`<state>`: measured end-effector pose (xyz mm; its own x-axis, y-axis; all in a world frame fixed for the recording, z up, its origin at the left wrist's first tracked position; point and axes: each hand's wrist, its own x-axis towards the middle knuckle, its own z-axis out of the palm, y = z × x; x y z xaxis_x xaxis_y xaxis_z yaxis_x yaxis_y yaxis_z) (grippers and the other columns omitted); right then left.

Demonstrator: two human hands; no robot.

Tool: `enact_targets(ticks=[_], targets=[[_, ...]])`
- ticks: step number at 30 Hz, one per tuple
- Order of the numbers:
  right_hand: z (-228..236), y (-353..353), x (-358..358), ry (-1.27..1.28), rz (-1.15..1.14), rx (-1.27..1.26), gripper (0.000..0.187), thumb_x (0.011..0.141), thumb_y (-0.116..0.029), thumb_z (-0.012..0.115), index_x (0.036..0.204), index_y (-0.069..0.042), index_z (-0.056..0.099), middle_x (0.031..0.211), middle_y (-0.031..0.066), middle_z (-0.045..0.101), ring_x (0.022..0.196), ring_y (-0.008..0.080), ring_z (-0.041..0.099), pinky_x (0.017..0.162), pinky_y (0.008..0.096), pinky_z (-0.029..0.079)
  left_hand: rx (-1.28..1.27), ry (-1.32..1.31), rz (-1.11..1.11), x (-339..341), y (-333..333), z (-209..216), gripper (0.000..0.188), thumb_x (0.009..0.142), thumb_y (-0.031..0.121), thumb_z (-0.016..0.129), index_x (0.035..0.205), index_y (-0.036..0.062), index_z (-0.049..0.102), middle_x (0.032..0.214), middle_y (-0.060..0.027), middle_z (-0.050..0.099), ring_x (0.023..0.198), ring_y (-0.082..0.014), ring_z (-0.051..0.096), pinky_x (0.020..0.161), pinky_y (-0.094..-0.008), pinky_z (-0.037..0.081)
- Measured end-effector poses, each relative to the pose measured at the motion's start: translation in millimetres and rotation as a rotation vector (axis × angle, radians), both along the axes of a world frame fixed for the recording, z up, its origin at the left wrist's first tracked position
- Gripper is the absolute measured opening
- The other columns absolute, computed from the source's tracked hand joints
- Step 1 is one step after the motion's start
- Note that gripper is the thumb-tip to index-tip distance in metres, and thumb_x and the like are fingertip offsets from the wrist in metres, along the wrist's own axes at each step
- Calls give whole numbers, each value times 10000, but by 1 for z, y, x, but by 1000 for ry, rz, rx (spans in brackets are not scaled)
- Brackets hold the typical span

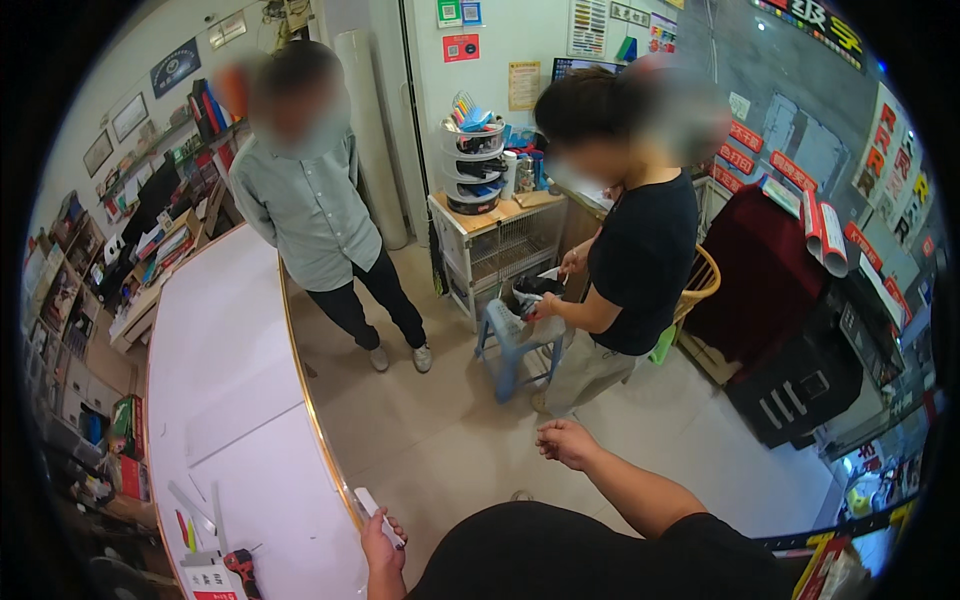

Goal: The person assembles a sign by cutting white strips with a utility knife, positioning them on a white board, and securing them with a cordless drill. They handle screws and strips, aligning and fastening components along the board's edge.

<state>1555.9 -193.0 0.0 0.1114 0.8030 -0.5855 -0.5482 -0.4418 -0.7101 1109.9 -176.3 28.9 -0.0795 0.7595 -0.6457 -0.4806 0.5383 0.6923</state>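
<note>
My left hand (382, 545) is closed around a small white rectangular bar-shaped object (366, 501), beside the gilt-edged rim of a white-topped table (240, 330). What that object is does not show clearly. Out over the floor, my right hand (567, 444) has its fingers curled together; anything inside them is hidden. On the near end of the table lie a red and black power drill (241, 571), a metal ruler (191, 506) and some coloured pens (187, 530).
One person in a grey shirt (310, 215) stands beyond the table. Another in black (645, 255) handles a dark bag (538, 287) above a blue stool (518, 355). A drawer cart (500, 250) stands behind; a large black printer (800, 385) is at the right.
</note>
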Motion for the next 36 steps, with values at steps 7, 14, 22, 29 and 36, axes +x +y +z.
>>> enact_targets(ticks=[7,14,22,29,36], targets=[[5,53,57,59,-32,69,230,931,-74,644,1146,-45,569,922,109,681,746,204,667,656,333,550,15,127,-80,52,26,17,197,982,251,600,1103,103,555,747,-51,561,566,-166,535,491,-323,444],[-8,66,67,120,-60,-6,365,900,-23,654,1246,-27,537,923,114,683,763,208,667,677,332,546,42,183,-136,81,71,21,201,981,249,608,1085,84,557,746,-55,575,568,-163,551,490,-324,461],[-27,126,86,97,-102,-1,343,897,-42,680,1222,-41,572,891,84,664,737,201,650,660,330,533,-1,155,-195,115,145,24,197,974,247,650,1042,101,537,718,-39,563,558,-154,553,482,-312,456],[-36,209,83,112,-179,22,311,849,-18,704,1146,-60,622,862,71,663,709,206,616,623,343,501,76,241,-165,74,259,-2,252,963,264,692,936,119,488,665,-3,495,521,-142,517,465,-306,429],[-43,277,82,71,-441,-91,279,862,-13,638,1133,-65,594,827,54,594,700,206,571,628,351,479,-70,-66,315,-13,364,-68,220,952,272,663,948,95,531,653,-72,536,571,-222,554,517,-354,459]])
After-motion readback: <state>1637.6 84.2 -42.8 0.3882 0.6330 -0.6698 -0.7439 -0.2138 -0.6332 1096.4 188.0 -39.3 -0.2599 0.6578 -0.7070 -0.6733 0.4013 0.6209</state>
